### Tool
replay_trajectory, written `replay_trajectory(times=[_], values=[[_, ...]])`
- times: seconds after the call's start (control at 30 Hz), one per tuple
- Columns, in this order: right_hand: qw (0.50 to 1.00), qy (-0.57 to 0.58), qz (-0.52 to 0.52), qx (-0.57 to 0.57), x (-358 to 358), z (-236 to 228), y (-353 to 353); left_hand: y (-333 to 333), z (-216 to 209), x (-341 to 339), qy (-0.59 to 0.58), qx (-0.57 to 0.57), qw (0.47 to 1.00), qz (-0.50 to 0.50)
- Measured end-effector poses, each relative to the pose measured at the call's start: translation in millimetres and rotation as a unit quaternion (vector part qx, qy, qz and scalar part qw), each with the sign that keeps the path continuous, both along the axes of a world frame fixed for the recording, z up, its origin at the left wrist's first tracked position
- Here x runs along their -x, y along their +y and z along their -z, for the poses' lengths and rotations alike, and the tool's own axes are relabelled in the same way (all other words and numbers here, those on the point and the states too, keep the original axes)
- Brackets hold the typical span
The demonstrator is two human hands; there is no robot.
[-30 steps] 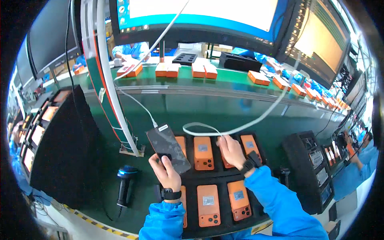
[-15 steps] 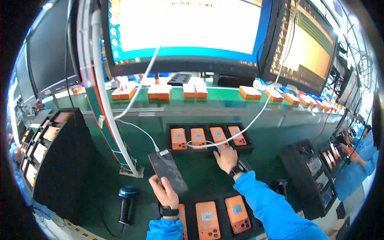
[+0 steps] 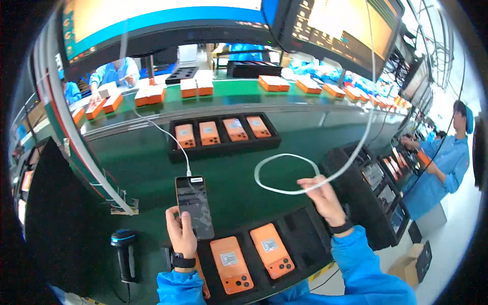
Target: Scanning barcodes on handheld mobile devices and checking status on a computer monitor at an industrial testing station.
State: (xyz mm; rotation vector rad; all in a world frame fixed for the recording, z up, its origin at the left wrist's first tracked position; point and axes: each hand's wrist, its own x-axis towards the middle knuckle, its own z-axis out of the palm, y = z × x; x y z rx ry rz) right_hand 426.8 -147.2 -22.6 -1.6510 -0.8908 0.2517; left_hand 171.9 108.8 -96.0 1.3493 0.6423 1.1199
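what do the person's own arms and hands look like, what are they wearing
The left sleeve and right sleeve are bright blue, loose and wrinkled. The left hand and right hand are ungloved, each with a black band at the wrist.

4 trayed phones [image 3: 209, 135] behind held phone [image 3: 197, 203].

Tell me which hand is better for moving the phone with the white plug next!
Probably the left hand: it grips the phone, thumb on top. The right hand is away from the phone, by the looped white cable.
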Motion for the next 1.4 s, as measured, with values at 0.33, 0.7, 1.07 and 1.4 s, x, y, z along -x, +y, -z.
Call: replay_trajectory(times=[0.33, 0.7, 1.07, 1.4], values=[[0.981, 0.016, 0.165, 0.106, -16, 69, -133, -21, -10, 2, -0.065, 0.006, 0.998, 0.012], [0.895, 0.439, -0.071, 0.021, 99, -13, -107, -9, 2, -9, -0.009, -0.032, 0.999, -0.018], [0.885, 0.43, -0.179, -0.002, 138, -1, -80, -15, 7, 1, -0.035, -0.074, 0.997, -0.006], [0.876, 0.451, -0.167, -0.023, 139, 16, -82, -7, 16, -12, 0.0, -0.064, 0.997, -0.032]])
